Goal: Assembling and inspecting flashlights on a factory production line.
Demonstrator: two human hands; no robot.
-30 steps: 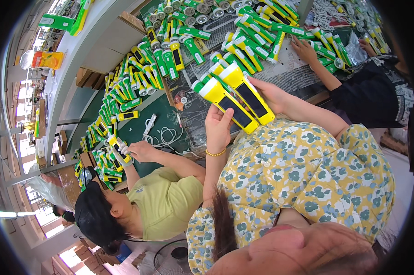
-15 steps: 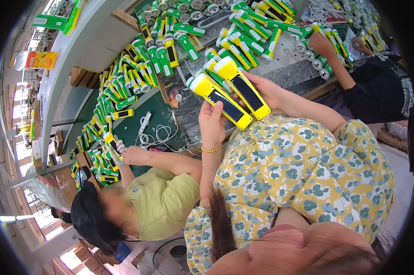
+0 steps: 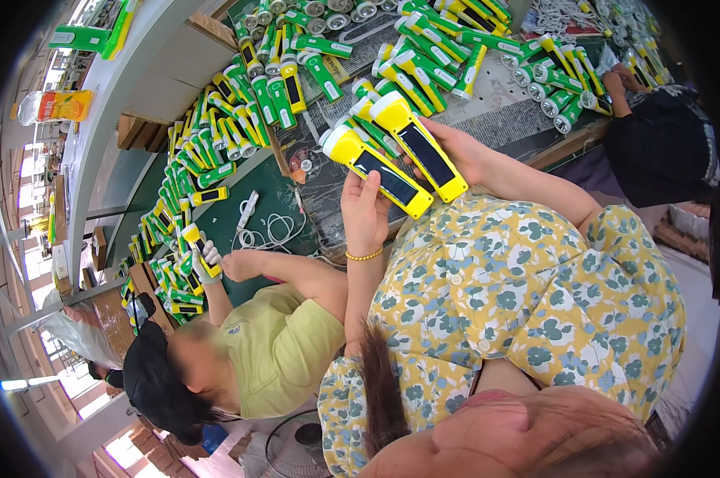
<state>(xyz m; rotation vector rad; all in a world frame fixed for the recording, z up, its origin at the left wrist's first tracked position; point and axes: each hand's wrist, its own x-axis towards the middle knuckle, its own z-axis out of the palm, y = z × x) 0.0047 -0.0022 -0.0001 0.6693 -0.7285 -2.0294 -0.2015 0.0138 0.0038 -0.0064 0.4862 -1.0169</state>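
My left hand (image 3: 361, 213) is closed round the lower part of a yellow flashlight (image 3: 349, 149), thumb on its edge beside the dark panel. My right hand (image 3: 459, 151) grips a second yellow flashlight (image 3: 396, 118) from behind its right side. Both are tilted, white heads up and left, dark panel faces upward, their bodies side by side. Most of my right fingers are hidden behind the flashlight. Just beyond the pair are green flashlights (image 3: 373, 134), partly covered; whether any touches my fingers cannot be told.
Green and yellow flashlights (image 3: 423, 48) crowd the workbench (image 3: 328, 191), with long rows on the left. A white cable (image 3: 276, 231) lies coiled on the green surface. At left, a co-worker's gloved hand (image 3: 208, 261) holds a flashlight; another co-worker's hands (image 3: 621, 80) are at far right.
My two flashlights stay held almost in place. The far-right co-worker's hand has left the green flashlights and moved right. The left co-worker's flashlight has turned slightly.
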